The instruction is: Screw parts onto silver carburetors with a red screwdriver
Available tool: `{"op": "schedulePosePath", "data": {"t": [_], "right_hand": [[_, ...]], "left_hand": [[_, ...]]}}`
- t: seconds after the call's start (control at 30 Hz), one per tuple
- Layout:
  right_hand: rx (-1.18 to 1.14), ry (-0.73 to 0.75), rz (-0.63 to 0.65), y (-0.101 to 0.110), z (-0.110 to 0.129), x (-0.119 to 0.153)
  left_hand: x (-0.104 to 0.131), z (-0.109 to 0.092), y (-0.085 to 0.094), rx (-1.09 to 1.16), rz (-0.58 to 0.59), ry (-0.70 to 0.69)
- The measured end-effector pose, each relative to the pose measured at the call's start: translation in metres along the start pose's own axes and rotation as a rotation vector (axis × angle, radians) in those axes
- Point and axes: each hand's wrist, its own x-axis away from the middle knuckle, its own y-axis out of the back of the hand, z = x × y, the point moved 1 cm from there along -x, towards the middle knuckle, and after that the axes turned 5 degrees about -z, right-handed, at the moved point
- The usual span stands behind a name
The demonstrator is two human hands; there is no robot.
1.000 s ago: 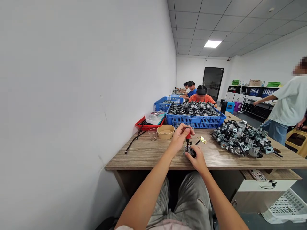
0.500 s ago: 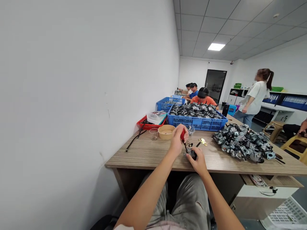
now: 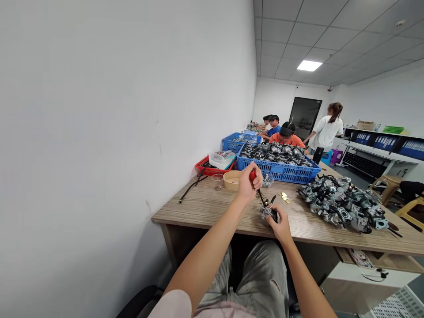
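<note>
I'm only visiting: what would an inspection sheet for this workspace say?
Surface: wood-grain table, items spread about.
Things in hand: red-handled screwdriver, tip by a metal part; contact unclear.
Clutter: parts pile at right; blue basket of parts behind; tan bowl, red tray, brass-coloured pieces.
Hands: left hand grips the screwdriver; right hand holds the metal part.
Cables: black cord or hose at the table's left; which, unclear.
Surroundings: white wall at left; co-worker in orange beyond the basket; standing person further back.

red-handled screwdriver (image 3: 253,175) | tilted, pointing down | grey metal carburetor (image 3: 266,213) | on desk (image 3: 205,205)
</note>
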Motion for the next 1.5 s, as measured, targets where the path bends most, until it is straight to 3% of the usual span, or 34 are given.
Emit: {"op": "schedulePosePath", "data": {"t": [0.27,1.5], "right_hand": [[0.015,0.005,0.001,0.0,-0.005,0.001],[0.033,0.032,-0.005,0.0,-0.003,0.001]], "left_hand": [[-0.002,0.019,-0.002,0.006,0.05,0.065],[-0.008,0.021,0.009,0.053,0.007,0.074]]}}
